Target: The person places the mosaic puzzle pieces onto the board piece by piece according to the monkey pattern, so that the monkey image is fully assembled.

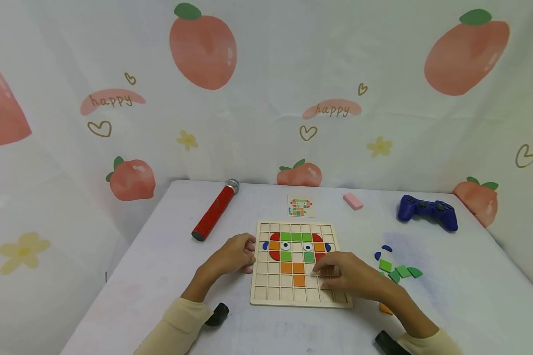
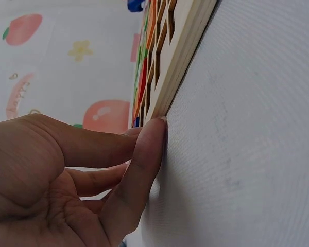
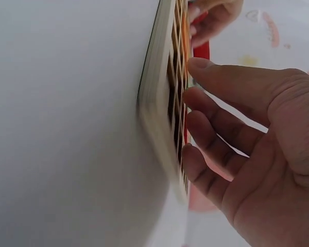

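Observation:
A wooden grid board [image 1: 271,296] lies flat on the table, its upper cells filled with red, green, orange and blue pieces plus two eye discs. Three orange squares [image 1: 299,280] sit lower in the grid. My left hand [image 1: 234,255] is at the board's left edge; the left wrist view shows thumb and index fingertips [image 2: 153,131] pinching that edge. Over the board's right side, my right hand [image 1: 353,275] hovers with loosely bent, spread fingers. Between its thumb and fingers [image 3: 203,123] no piece shows in the right wrist view.
A pattern card [image 1: 301,207] lies behind the board. Loose green pieces [image 1: 401,271] and blue half-circles [image 1: 387,248] are at the right, an orange piece [image 1: 385,308] by the right wrist. Around them are a red microphone [image 1: 214,212], pink block [image 1: 353,201] and blue game controller [image 1: 428,212].

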`<state>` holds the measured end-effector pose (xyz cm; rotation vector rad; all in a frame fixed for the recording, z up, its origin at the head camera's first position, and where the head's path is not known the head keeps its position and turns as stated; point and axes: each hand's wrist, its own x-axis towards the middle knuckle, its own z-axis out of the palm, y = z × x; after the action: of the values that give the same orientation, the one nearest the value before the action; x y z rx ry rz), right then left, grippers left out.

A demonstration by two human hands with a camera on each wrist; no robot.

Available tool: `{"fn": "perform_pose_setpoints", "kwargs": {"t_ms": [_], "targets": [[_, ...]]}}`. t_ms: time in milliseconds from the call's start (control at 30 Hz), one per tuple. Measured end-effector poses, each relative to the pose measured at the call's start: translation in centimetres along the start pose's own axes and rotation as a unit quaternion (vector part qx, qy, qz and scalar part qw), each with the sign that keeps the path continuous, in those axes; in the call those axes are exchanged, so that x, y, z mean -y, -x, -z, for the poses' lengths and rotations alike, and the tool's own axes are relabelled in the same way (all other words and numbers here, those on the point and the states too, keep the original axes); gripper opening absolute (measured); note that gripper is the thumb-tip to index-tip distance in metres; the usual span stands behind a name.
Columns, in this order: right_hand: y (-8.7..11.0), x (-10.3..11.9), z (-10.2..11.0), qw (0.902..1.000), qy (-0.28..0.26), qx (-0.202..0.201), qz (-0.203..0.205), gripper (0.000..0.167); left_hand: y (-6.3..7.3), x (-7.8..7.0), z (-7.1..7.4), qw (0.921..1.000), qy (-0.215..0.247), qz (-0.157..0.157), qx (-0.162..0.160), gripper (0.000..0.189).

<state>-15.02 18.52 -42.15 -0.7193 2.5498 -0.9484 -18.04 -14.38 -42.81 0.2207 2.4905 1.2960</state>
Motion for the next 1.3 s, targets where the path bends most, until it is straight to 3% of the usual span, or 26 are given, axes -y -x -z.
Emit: {"fn": "perform_pose_setpoints", "kwargs": {"t_ms": [433,633,1000,1300], "targets": [[5.2,-3.9,2.5,0.9968,0.035,-0.064,-0.034,0.034,-0.2,0.3,-0.1,1.0,0.003,0.005,-0.002,0.049],[7.2,-5.6,3.8,0.994,0.011,-0.062,-0.09,0.038,-0.3,0.3,-0.1,1.0,0.001,0.004,-0.003,0.049],[9.6,-7.3,4.7,0.9883,0.019,-0.083,-0.127,0.042,-0.2,0.1,-0.1,1.0,0.001,0.007,-0.006,0.05],[10.4,-8.0,4.8,0.9913,0.036,-0.101,-0.077,0.034,-0.1,0.1,-0.1,1.0,0.005,0.003,-0.003,0.048]]}}
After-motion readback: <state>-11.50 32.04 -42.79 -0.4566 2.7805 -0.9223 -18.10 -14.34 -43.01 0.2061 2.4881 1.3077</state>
